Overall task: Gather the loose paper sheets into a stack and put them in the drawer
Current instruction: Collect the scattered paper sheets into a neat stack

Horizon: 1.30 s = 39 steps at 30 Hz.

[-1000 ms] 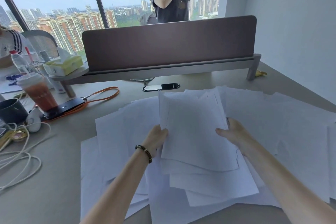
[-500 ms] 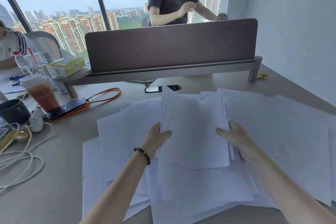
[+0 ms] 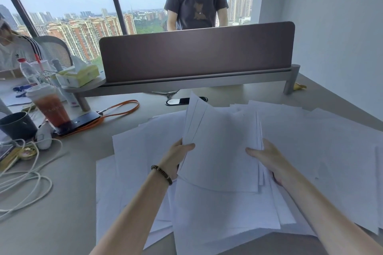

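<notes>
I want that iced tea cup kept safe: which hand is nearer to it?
Left. The left hand grips the held sheets right of the iced tea cup; the right hand is farther, across the sheets.

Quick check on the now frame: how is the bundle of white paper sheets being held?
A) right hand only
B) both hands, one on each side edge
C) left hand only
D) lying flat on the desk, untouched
B: the left hand grips the left edge and the right hand the right edge of the bundle of white paper sheets, which is tilted up above the loose white sheets spread on the grey desk.
</notes>
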Tool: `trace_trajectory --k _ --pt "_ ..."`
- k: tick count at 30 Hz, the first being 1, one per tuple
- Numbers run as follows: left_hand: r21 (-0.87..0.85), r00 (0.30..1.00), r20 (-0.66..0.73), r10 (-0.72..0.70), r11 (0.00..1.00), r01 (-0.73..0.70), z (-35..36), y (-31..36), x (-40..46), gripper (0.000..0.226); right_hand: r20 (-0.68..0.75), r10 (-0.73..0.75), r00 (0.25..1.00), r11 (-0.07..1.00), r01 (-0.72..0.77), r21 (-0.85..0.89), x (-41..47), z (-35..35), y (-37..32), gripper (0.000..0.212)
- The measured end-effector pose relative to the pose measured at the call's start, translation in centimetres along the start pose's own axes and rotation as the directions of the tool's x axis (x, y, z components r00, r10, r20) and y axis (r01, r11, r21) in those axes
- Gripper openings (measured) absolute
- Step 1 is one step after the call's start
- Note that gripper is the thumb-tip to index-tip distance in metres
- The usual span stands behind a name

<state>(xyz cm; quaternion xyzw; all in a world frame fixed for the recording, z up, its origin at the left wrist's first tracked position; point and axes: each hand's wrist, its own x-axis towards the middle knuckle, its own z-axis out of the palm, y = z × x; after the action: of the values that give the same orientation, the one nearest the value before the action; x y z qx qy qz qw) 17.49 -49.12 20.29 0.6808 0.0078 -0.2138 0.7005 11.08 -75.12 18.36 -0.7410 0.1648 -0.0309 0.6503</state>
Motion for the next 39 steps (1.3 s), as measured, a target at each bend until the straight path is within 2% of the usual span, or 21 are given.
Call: trace_trajectory --k 4,7,9,11,14,17,23,26,28,29,32,39 --pt "0.083 1.0 -0.02 0.013 0.996 -0.011 0.1 -0.3 0.1 0.022 0.057 0.021 0.998 1.0 -0.02 -0.015 -0.1 -0.1 -0.1 0.044" --pt "0.226 0.994 -0.045 0.095 0.971 -0.083 0.4 -0.4 0.1 0.027 0.037 -0.013 0.999 1.0 0.013 0.001 -0.4 -0.4 -0.8 0.048" --pt "0.242 0.99 -0.029 0.137 0.962 -0.126 0.5 -0.3 -0.1 0.03 0.02 -0.055 0.998 0.997 0.053 0.053 -0.6 -0.8 -1.7 0.052" --pt "0.218 0.984 -0.03 0.176 0.962 -0.165 0.6 0.2 -0.5 0.024 -0.016 -0.084 0.996 0.991 0.086 0.1 -0.7 -1.3 -2.7 0.055" --pt "0.121 0.984 -0.061 0.165 0.98 -0.157 0.1 1.0 -0.6 0.028 -0.037 -0.115 0.993 0.978 0.12 0.171 -0.9 -2.2 -3.6 0.055" --pt "0.01 0.992 0.018 0.127 0.992 -0.127 -0.1 2.2 -1.4 0.024 -0.016 -0.146 0.989 0.966 0.146 0.213 -1.5 -2.6 -4.1 0.053" --pt "-0.164 0.987 0.127 0.1 0.983 -0.079 -0.5 3.4 -2.7 0.032 0.029 -0.172 0.985 0.942 0.156 0.296 -2.7 -2.0 -4.4 0.043" --pt "-0.094 0.989 0.093 0.116 0.99 -0.107 -0.7 3.7 -2.9 0.036 0.097 -0.175 0.98 0.93 0.133 0.342 -3.3 -1.9 -5.1 0.035" --pt "-0.006 0.985 0.086 0.152 0.988 -0.152 -0.8 3.7 -2.9 0.042 0.126 -0.195 0.973 0.936 0.147 0.319 -3.5 -1.7 -5.6 0.034" --pt "0.017 0.98 0.088 0.177 0.984 -0.18 -0.7 3.6 -2.8 0.038 0.128 -0.215 0.968 0.941 0.17 0.292 -3.7 -1.6 -5.7 0.035" --pt "0.026 0.964 0.064 0.258 0.965 -0.26 -0.6 3.9 -3.2 0.026 0.063 -0.287 0.956 0.944 0.271 0.187 -3.9 -1.4 -6.4 0.036" --pt "-0.066 0.898 -0.011 0.439 0.896 -0.439 -1.1 6.5 -3.9 0.03 -0.041 -0.422 0.906 0.895 0.423 0.141 -3.8 -1.6 -9.0 0.04"
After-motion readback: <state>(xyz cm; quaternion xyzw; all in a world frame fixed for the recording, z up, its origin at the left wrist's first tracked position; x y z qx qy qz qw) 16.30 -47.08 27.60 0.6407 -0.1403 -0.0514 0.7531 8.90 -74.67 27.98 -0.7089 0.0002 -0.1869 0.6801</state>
